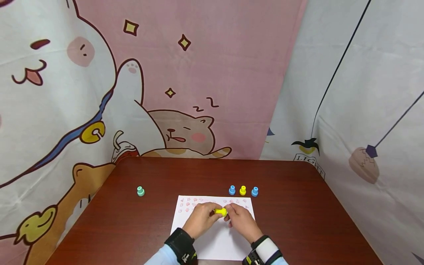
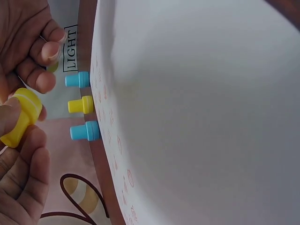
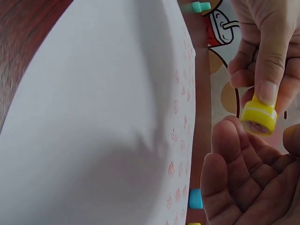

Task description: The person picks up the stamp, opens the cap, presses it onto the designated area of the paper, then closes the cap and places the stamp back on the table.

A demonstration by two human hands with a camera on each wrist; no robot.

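Note:
My left hand [image 1: 201,219] pinches a yellow toy stamp [image 1: 221,212] by its narrow handle, above a white sheet of paper [image 1: 212,246]. In the right wrist view, the stamp [image 3: 258,117] is uncapped and shows a reddish face, while the thumb lies along the handle. My right hand [image 1: 242,221] is beside the wide end, its fingertips [image 3: 226,140] right by the stamp's rim. Its fingers are loosely bent and the visible palm holds nothing. Several rows of small red prints [image 3: 176,136] run along the sheet's far part.
Past the sheet's far right corner stand a blue stamp [image 1: 232,190], a yellow stamp [image 1: 243,190] and another blue stamp [image 1: 254,191]. A mint-green stamp [image 1: 140,191] stands alone at the left on the brown table [image 1: 109,221]. A cartoon-printed cloth [image 1: 232,73] hangs behind.

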